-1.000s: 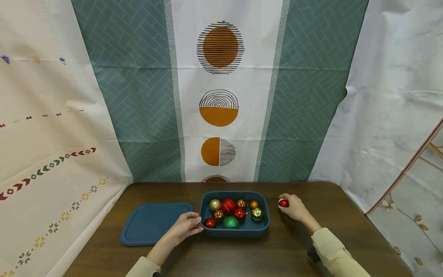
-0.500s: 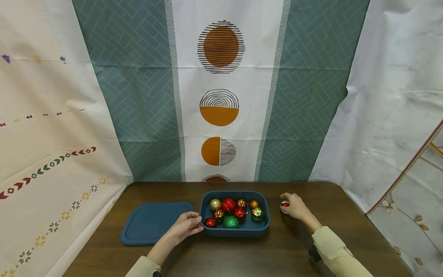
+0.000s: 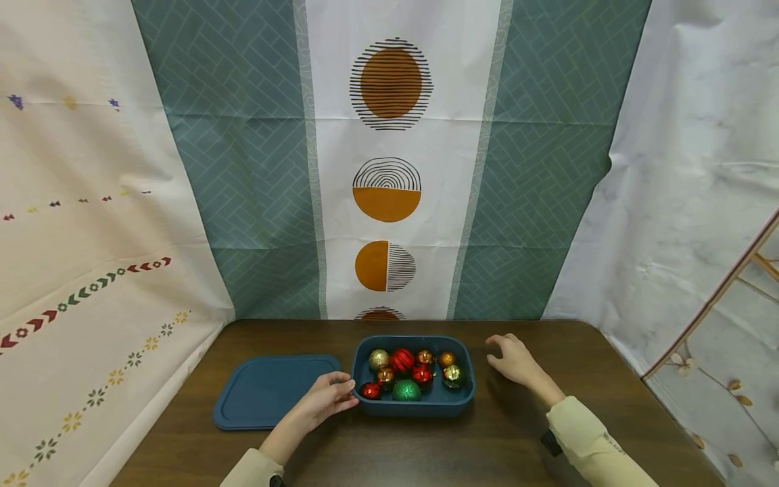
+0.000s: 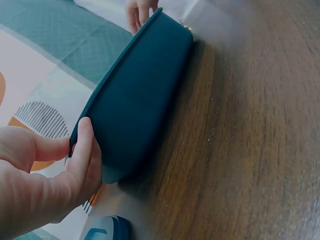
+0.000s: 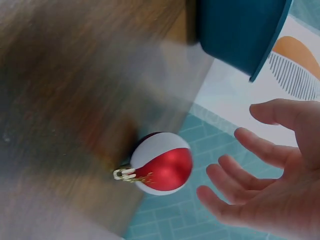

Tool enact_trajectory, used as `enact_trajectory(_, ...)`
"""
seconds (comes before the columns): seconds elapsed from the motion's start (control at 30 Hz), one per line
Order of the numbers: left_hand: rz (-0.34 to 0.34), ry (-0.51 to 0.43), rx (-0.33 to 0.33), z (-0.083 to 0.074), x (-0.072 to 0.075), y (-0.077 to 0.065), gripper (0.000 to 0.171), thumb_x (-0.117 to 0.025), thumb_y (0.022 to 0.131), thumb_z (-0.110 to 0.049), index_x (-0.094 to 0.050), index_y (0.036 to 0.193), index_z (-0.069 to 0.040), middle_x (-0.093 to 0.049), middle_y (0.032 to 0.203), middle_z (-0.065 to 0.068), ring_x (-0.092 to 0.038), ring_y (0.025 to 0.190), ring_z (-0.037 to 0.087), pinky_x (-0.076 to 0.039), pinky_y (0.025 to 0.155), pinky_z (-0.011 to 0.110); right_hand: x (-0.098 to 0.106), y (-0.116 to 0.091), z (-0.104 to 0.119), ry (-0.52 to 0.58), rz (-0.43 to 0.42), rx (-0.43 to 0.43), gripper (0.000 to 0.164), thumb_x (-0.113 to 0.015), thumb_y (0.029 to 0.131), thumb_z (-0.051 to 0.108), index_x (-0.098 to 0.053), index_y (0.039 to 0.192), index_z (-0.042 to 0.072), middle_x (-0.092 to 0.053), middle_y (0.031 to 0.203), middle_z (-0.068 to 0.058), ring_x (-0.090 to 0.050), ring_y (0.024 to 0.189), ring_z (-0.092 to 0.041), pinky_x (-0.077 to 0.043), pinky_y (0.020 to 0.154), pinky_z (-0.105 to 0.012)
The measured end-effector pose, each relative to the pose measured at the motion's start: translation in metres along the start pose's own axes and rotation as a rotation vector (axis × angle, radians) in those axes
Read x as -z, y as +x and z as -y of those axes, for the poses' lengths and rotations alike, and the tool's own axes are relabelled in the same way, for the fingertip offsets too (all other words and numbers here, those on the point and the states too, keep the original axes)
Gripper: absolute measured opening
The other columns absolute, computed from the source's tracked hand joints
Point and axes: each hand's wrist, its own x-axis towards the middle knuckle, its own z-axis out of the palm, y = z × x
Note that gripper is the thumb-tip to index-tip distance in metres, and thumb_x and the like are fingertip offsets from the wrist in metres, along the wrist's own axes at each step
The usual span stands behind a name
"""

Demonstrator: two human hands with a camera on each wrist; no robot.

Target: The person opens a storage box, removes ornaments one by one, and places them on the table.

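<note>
A dark blue rectangular box [image 3: 420, 410] stands on the table, holding several baubles: red, copper, gold and a glittery green bauble [image 3: 406, 391]. My left hand [image 3: 325, 399] pinches its rim at the left end, thumb at the edge and fingers against the outer wall, as the left wrist view shows. My right hand [image 3: 514, 358] hovers right of the box, fingers loosely bent and holding nothing. Below those fingers, a red-and-white bauble [image 5: 170, 170] with a gold cap lies on the table, apart from them in the right wrist view; the hand hides it in the head view.
Left of the box, a flat dark blue lid [image 3: 274, 392] lies on the brown wooden table [image 3: 389, 453]. Patterned cloths hang behind the table [image 3: 255, 203] and at both sides.
My right hand has let go of the red-and-white bauble and lifted slightly, its fingers spreading. My left hand and the box have stayed in place.
</note>
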Motion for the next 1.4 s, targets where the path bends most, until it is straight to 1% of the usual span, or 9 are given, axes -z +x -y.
enact_trajectory(0.27, 0.001, -0.003, 0.003, -0.002, 0.000, 0.001, 0.039, -0.054, 0.099, -0.013, -0.038, 0.126, 0.011, -0.054, 0.088, 0.005, -0.061, 0.079, 0.011, -0.058, 0.078, 0.025, 0.000, 0.001, 0.011, 0.009, -0.017, 0.021, 0.027, -0.065, 0.086, 0.010, -0.065, 0.111, -0.002, -0.062, 0.111, -0.023, -0.056, 0.107, -0.042, -0.046, 0.091, -0.058)
enact_trajectory(0.4, 0.003, -0.007, 0.010, -0.002, 0.000, 0.002, 0.041, -0.053, 0.100, -0.013, -0.036, 0.129, 0.012, -0.054, 0.088, 0.005, -0.061, 0.078, 0.010, -0.058, 0.078, 0.024, -0.001, 0.001, 0.018, 0.026, -0.057, 0.049, 0.024, -0.065, 0.087, 0.008, -0.066, 0.108, -0.002, -0.062, 0.111, -0.022, -0.058, 0.106, -0.040, -0.048, 0.090, -0.056)
enact_trajectory(0.6, 0.000, -0.008, 0.007, -0.001, 0.000, 0.003, 0.041, -0.053, 0.099, -0.013, -0.037, 0.127, 0.012, -0.055, 0.088, 0.006, -0.061, 0.077, 0.010, -0.058, 0.079, 0.025, -0.008, 0.005, 0.026, 0.094, -0.127, 0.184, 0.021, -0.067, 0.083, 0.000, -0.068, 0.104, -0.002, -0.063, 0.106, -0.016, -0.062, 0.100, -0.034, -0.054, 0.085, -0.048)
enact_trajectory(0.77, 0.003, -0.018, 0.006, 0.000, 0.001, 0.003, 0.039, -0.054, 0.099, -0.014, -0.038, 0.125, 0.011, -0.055, 0.087, 0.005, -0.062, 0.076, 0.009, -0.058, 0.078, 0.024, -0.015, 0.005, 0.033, 0.107, -0.039, 0.317, 0.024, -0.069, 0.084, 0.000, -0.067, 0.108, 0.001, -0.063, 0.109, -0.012, -0.063, 0.093, -0.027, -0.057, 0.077, -0.037)
enact_trajectory(0.87, 0.006, -0.018, 0.006, 0.000, 0.000, 0.001, 0.038, -0.053, 0.100, -0.014, -0.039, 0.125, 0.010, -0.055, 0.087, 0.005, -0.062, 0.076, 0.009, -0.058, 0.078, 0.024, -0.020, 0.004, 0.035, 0.064, 0.017, 0.364, 0.027, -0.070, 0.084, 0.002, -0.066, 0.110, 0.003, -0.062, 0.111, -0.011, -0.062, 0.094, -0.026, -0.056, 0.080, -0.038)
enact_trajectory(1.0, 0.017, -0.028, 0.012, 0.001, -0.001, -0.001, 0.037, -0.054, 0.099, -0.015, -0.040, 0.123, 0.009, -0.055, 0.086, 0.005, -0.062, 0.077, 0.009, -0.058, 0.078, 0.023, -0.023, 0.004, 0.039, 0.042, 0.051, 0.387, 0.029, -0.071, 0.083, 0.002, -0.066, 0.111, 0.003, -0.062, 0.110, -0.010, -0.062, 0.101, -0.027, -0.055, 0.086, -0.044)
enact_trajectory(1.1, 0.019, -0.042, 0.018, 0.001, -0.001, -0.001, 0.033, -0.055, 0.099, -0.015, -0.042, 0.120, 0.007, -0.056, 0.086, 0.005, -0.062, 0.076, 0.009, -0.058, 0.077, 0.023, -0.023, 0.004, 0.042, 0.053, 0.078, 0.383, 0.028, -0.070, 0.082, 0.001, -0.067, 0.111, 0.001, -0.062, 0.110, -0.011, -0.062, 0.102, -0.030, -0.055, 0.086, -0.045)
enact_trajectory(1.23, 0.014, -0.052, 0.023, 0.001, 0.000, -0.002, 0.028, -0.056, 0.099, -0.015, -0.045, 0.116, 0.004, -0.056, 0.085, 0.005, -0.063, 0.075, 0.009, -0.058, 0.076, 0.022, -0.024, 0.004, 0.046, 0.040, 0.127, 0.387, 0.028, -0.070, 0.082, 0.000, -0.067, 0.110, 0.000, -0.061, 0.110, -0.012, -0.063, 0.100, -0.031, -0.057, 0.083, -0.042)
enact_trajectory(1.4, 0.025, -0.050, 0.016, 0.000, 0.001, -0.003, 0.035, -0.056, 0.098, -0.016, -0.042, 0.121, 0.008, -0.057, 0.085, 0.005, -0.064, 0.075, 0.009, -0.058, 0.076, 0.022, -0.027, 0.005, 0.052, 0.011, 0.177, 0.429, 0.026, -0.071, 0.082, 0.001, -0.068, 0.108, 0.000, -0.061, 0.110, -0.013, -0.063, 0.099, -0.028, -0.057, 0.083, -0.038)
